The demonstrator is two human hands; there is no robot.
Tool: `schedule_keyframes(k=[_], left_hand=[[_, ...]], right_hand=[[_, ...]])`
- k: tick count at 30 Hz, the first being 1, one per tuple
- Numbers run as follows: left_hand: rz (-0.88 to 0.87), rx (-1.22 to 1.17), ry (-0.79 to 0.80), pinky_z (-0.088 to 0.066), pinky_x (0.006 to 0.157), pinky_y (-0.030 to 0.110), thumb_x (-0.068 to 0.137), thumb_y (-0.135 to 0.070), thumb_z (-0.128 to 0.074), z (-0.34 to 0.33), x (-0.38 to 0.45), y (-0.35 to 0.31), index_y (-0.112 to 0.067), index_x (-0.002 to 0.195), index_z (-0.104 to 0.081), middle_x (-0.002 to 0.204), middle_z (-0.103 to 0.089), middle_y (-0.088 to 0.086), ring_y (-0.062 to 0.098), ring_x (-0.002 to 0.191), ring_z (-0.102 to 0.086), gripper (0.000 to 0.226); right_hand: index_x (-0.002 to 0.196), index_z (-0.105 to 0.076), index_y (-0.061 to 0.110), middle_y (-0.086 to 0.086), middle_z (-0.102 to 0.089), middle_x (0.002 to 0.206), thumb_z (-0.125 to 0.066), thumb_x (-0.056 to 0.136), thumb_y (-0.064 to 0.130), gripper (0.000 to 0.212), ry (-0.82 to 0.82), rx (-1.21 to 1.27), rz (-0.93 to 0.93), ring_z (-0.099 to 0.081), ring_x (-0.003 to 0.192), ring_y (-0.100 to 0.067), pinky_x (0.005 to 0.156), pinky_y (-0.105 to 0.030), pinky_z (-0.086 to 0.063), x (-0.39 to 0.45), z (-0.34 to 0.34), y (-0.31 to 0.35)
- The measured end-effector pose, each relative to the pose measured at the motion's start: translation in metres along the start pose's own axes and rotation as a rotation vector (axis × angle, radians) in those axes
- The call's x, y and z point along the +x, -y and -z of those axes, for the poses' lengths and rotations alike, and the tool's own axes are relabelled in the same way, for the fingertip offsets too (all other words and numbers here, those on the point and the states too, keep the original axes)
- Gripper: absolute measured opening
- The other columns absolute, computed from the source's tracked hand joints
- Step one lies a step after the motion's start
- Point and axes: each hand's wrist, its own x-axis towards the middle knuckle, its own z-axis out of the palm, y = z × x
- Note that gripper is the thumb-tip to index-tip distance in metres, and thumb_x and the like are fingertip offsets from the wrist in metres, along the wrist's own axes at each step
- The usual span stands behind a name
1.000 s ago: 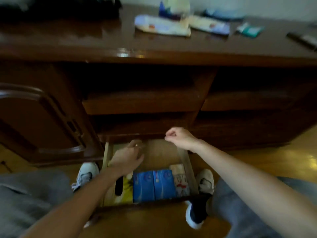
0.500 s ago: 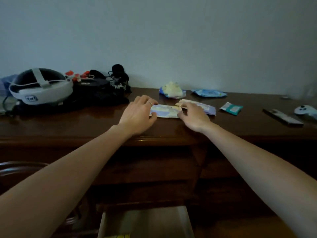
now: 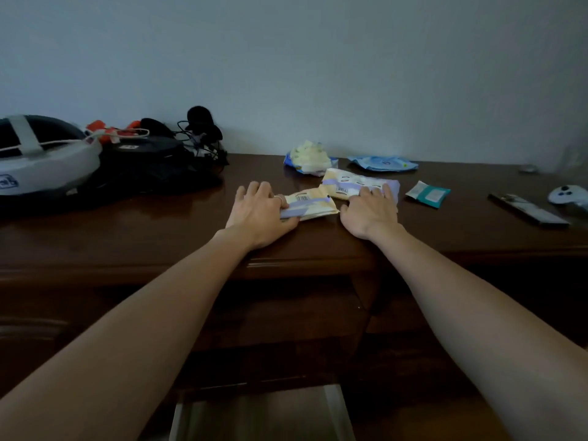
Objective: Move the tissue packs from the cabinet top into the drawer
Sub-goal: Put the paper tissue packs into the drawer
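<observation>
Two cream-and-lilac tissue packs lie side by side on the dark wooden cabinet top (image 3: 159, 230). My left hand (image 3: 257, 214) grips the left end of the near pack (image 3: 313, 203), fingers on top and thumb at its front edge. My right hand (image 3: 372, 213) holds the farther pack (image 3: 346, 181), with its fingers laid over the pack's right part. A crumpled yellow-white pack (image 3: 307, 159), a flat blue pack (image 3: 381, 162) and a small teal pack (image 3: 428, 194) lie behind and to the right. The open drawer (image 3: 264, 415) shows at the bottom edge; its contents are out of view.
A white-and-grey headset (image 3: 41, 160) and a black bag with cables (image 3: 143, 168) fill the cabinet's left side. A dark remote (image 3: 528, 209) and a white controller (image 3: 568, 195) lie at the right. A pale wall stands behind.
The view rose from the drawer to the cabinet top. Both hands left the drawer, reached the two packs, and now hold them turned with their labelled sides showing.
</observation>
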Motion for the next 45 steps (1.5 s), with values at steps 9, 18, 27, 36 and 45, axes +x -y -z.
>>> schedule_keyframes(k=[9,18,27,36,45], left_hand=[[0.113,-0.027,0.058,-0.045,0.091,0.047,0.082,-0.08,-0.04,0.023,-0.057,-0.002,-0.018,0.114,-0.049,0.113,-0.061,0.003,0.026,0.104,-0.057,0.07],[0.108,-0.024,0.04,-0.038,0.104,0.049,0.083,-0.084,-0.022,-0.004,-0.035,0.008,-0.029,0.151,-0.031,0.135,-0.049,0.009,0.029,0.122,-0.044,0.088],[0.107,-0.1,-0.265,-0.044,0.092,0.046,0.091,-0.067,-0.043,0.014,-0.064,-0.009,-0.022,0.145,-0.041,0.126,-0.058,0.01,0.031,0.112,-0.054,0.07],[0.026,-0.447,-0.382,-0.048,0.089,0.041,0.091,-0.059,-0.057,-0.089,-0.284,-0.035,-0.015,0.145,-0.039,0.133,-0.052,0.008,0.027,0.116,-0.053,0.071],[0.553,-0.462,-0.05,-0.048,0.084,0.037,0.083,-0.058,-0.068,-0.206,-0.392,0.001,-0.016,0.14,-0.05,0.123,-0.058,0.012,0.031,0.113,-0.053,0.073]], right_hand=[[0.143,-0.052,0.021,-0.011,-0.05,0.149,-0.045,0.096,0.055,0.059,-0.041,0.171,-0.037,-0.039,0.14,-0.031,0.114,-0.05,-0.03,-0.026,0.011,-0.011],[0.151,-0.042,0.018,-0.014,-0.043,0.154,-0.036,0.097,0.063,0.071,0.058,0.195,-0.204,-0.038,0.142,-0.035,0.117,-0.056,-0.026,0.018,-0.007,-0.02],[0.134,-0.055,0.014,-0.015,-0.055,0.136,-0.048,0.099,0.059,0.057,-0.119,0.347,0.012,-0.053,0.124,-0.037,0.098,-0.048,-0.044,-0.051,0.014,0.005],[0.111,-0.055,0.025,0.005,-0.069,0.085,-0.058,0.09,0.053,0.034,-0.64,0.578,0.207,-0.065,0.075,-0.019,0.053,-0.028,-0.036,-0.235,-0.054,0.025],[0.118,-0.045,0.042,0.015,-0.061,0.092,-0.05,0.097,0.062,0.029,0.608,0.678,0.154,-0.063,0.076,-0.006,0.056,-0.031,-0.048,-0.323,-0.27,0.086]])
